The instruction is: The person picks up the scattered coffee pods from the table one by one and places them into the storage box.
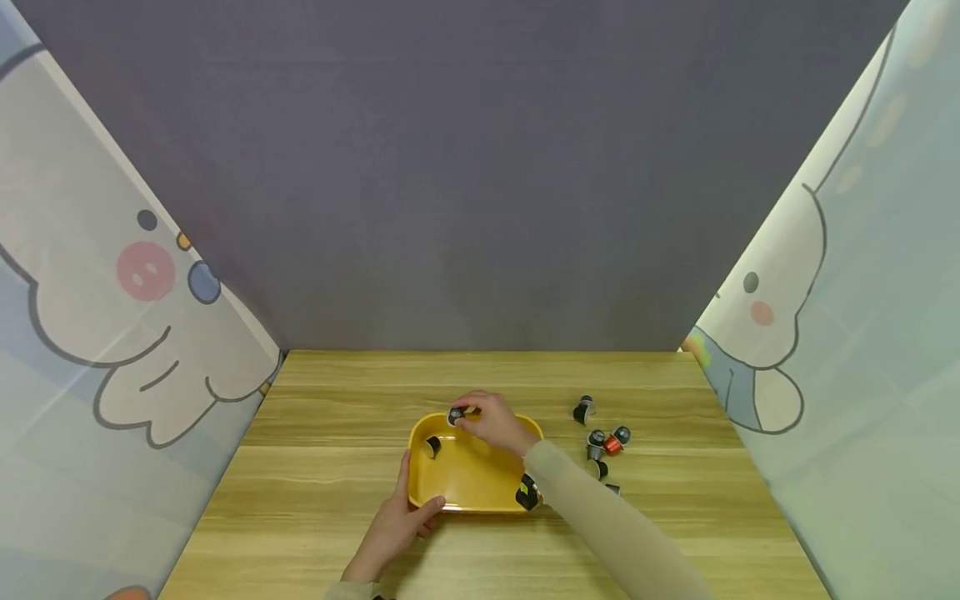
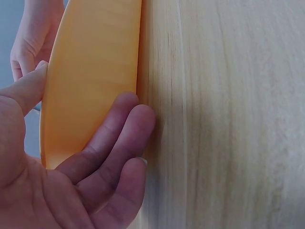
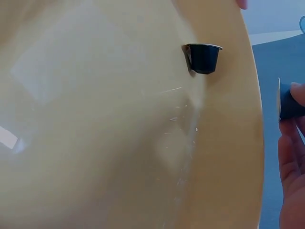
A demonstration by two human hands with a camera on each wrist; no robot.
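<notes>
A yellow plastic tray (image 1: 476, 483) sits on the wooden table in the head view. My left hand (image 1: 393, 525) grips its near left corner, thumb at the rim and fingers against the outer wall (image 2: 95, 71). Over the tray's far rim, my right hand (image 1: 495, 423) pinches a dark coffee capsule (image 1: 454, 417) between thumb and fingers. The right wrist view also shows this held capsule (image 3: 290, 102) at its right edge, beyond the rim. Inside the tray, towards the far left, another black capsule (image 1: 432, 447) lies on its side.
Several loose capsules lie on the table right of the tray, among them a red one (image 1: 613, 445), a grey one (image 1: 596, 444) and a black one (image 1: 581, 413). One dark piece (image 1: 612, 489) is partly hidden by the right sleeve. A grey panel (image 1: 480, 208) stands behind the table (image 1: 337, 400).
</notes>
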